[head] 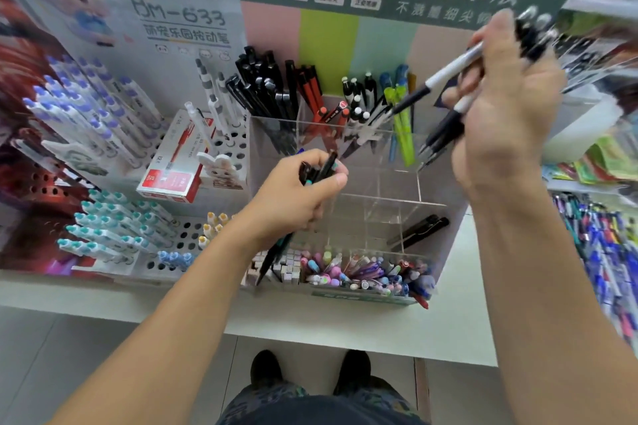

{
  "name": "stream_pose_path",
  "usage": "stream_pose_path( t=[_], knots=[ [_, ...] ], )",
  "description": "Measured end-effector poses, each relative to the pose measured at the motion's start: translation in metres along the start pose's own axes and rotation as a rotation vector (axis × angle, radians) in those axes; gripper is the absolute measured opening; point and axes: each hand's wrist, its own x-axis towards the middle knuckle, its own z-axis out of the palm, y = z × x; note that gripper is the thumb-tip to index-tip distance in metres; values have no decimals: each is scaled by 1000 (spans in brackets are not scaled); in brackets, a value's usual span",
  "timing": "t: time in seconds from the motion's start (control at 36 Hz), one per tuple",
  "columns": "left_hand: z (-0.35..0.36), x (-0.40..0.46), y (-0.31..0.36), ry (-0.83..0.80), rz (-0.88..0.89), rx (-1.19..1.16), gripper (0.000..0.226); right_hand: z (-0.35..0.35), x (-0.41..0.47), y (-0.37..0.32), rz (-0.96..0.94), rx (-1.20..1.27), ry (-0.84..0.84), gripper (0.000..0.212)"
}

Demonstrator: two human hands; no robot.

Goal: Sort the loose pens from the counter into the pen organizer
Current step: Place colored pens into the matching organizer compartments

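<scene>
holding a bunch of black-and-white pens point(445, 107) up high, the right hand point(504, 107) has its fingers curled round the bundle near the clicker ends, tips pointing down toward the clear pen organizer point(379, 183) on the white counter point(345, 328). the left hand point(297, 193) sits lower, in front of the organizer, fingers wrapped round a few dark pens point(310, 183) with teal bands, one of them poking out below the fist toward the front row.

the step looks like feeding matching pens into their own slots. the back row already has black pens point(262, 86), red pens point(312, 86), black-and-white ones point(357, 97) and green and blue pens point(400, 114) standing in separate sections, so the right bundle probably belongs with the black-and-white group. to do it well, bring the bundle over that section, line the tips up straight down and loosen the grip slowly so they slide in together, not fan out over the thin clear walls. the middle sections look mostly bare, with a black pen point(419, 228) lying in one; the front tray holds pastel pens point(362, 272). keep the left fistful tight and out of the way until the right hand is free.
</scene>
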Motion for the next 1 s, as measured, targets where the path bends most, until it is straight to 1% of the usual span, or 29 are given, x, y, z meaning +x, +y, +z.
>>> stream_pose_path(
  t=[0.06, 0.11, 0.25, 0.36, 0.5, 0.58, 0.67, 0.72, 0.83, 0.92, 1.0],
  knots=[
    [2, 4, 10, 15, 12, -63, 11, 7, 12, -7, -113, 35, 39, 22],
    [6, 10, 21, 2, 44, -57, 18, 18, 20, -8, -176, 56, 73, 24],
    [17, 24, 32, -19, 72, 56, 29, 40, 22, 9, -159, 52, 184, 28],
    [24, 25, 39, -26, 105, 283, 43, 54, 17, 21, -220, -40, 245, 22],
    [18, 27, 38, -34, 115, 375, 53, 58, 19, 33, -272, -120, 284, 18],
    [13, 28, 30, -34, 127, 348, 57, 54, 22, 43, -311, -210, 264, 20],
    [6, 28, 23, -5, 113, 294, 55, 51, 23, 51, -322, -338, 200, 26],
    [1, 27, 20, -9, 117, 223, 50, 47, 24, 55, -359, -410, 122, 28],
    [-9, 23, 20, 38, 107, 154, 40, 36, 30, 61, -407, -555, -128, 22],
    [-10, 21, 21, 40, 76, 47, 25, 34, 36, 64, -435, -740, -303, 33],
    [-9, 19, 21, 60, 53, -28, 20, 36, 42, 56, -447, -996, -482, 43]
  ],
)
